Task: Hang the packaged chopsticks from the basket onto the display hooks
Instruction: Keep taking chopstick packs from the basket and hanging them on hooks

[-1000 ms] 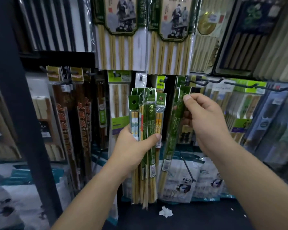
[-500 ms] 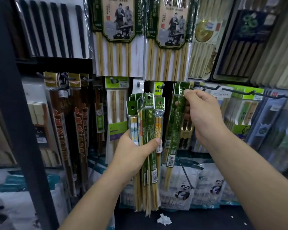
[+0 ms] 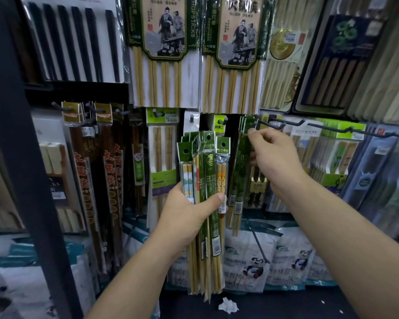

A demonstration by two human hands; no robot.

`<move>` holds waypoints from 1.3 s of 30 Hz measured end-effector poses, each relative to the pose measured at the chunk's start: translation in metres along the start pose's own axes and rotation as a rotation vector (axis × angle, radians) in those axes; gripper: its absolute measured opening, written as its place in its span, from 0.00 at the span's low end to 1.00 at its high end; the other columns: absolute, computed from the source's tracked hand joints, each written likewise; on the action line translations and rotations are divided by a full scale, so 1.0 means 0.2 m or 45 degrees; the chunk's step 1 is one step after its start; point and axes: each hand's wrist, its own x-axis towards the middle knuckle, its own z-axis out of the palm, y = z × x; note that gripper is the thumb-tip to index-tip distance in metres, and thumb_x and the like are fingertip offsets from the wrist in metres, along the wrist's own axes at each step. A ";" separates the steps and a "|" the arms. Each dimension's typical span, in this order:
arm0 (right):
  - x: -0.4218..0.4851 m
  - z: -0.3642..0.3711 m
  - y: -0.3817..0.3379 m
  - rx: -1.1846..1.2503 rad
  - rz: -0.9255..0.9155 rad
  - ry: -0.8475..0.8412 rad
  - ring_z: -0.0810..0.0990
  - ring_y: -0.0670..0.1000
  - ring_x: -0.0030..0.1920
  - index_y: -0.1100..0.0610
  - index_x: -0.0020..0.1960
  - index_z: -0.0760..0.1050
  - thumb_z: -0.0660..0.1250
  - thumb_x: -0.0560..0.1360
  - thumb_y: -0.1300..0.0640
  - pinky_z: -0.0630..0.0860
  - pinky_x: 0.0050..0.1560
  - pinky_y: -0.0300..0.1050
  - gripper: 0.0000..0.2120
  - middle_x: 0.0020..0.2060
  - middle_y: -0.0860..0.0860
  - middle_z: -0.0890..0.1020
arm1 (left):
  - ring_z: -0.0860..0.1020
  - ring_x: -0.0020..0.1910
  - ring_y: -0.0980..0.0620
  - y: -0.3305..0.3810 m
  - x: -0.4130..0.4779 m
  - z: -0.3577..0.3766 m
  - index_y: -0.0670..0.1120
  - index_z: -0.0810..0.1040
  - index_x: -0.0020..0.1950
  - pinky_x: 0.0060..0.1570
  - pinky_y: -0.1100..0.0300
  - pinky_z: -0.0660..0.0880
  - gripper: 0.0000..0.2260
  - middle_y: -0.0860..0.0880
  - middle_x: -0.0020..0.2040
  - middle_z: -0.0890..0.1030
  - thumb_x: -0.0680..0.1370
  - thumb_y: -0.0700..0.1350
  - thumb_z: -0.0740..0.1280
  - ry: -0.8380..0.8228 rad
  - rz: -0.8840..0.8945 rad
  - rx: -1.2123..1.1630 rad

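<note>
Right grip (image 3: 275, 157): thumb and fingertips pinch the glossy green header of a slim, flat chopstick pack (image 3: 238, 171).
Hook (image 3: 272, 124): thin black wire, its tip at the header just above that grip.
Left grip (image 3: 189, 212): curled round a bundle (image 3: 207, 180) of crinkly sleeves, with bamboo tips below the grip.

Display hooks (image 3: 272, 122) carry hanging chopstick packs (image 3: 162, 157); dark shelf (image 3: 286, 306) below: crumpled paper scrap (image 3: 228, 305), panda-print bags (image 3: 251, 256).

Lighting: dim, cool, even. Glare: faint on plastic packaging. Shadows: deep at left edge. Edges: wide-angle bowing, soft blur.
</note>
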 end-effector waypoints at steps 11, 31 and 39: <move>-0.29 0.01 0.03 0.025 -0.121 -0.252 0.83 0.41 0.41 0.45 0.47 0.83 0.67 0.80 0.49 0.78 0.38 0.36 0.06 0.40 0.41 0.85 | 0.86 0.49 0.55 0.00 0.00 0.01 0.51 0.82 0.57 0.46 0.60 0.82 0.13 0.53 0.49 0.88 0.74 0.43 0.78 -0.083 0.035 -0.075; -0.15 -0.05 -0.08 0.294 -0.077 0.027 0.75 0.51 0.36 0.51 0.40 0.80 0.67 0.82 0.53 0.75 0.42 0.51 0.12 0.33 0.51 0.78 | 0.87 0.43 0.45 0.02 -0.03 0.01 0.37 0.79 0.57 0.41 0.61 0.82 0.12 0.43 0.44 0.88 0.76 0.37 0.76 -0.081 0.000 -0.263; -0.11 -0.04 -0.04 0.229 -0.038 0.075 0.75 0.47 0.34 0.55 0.40 0.80 0.67 0.81 0.51 0.74 0.45 0.46 0.13 0.32 0.50 0.76 | 0.87 0.42 0.47 0.03 -0.04 0.02 0.39 0.78 0.57 0.39 0.64 0.81 0.12 0.45 0.44 0.88 0.76 0.36 0.75 -0.086 -0.018 -0.278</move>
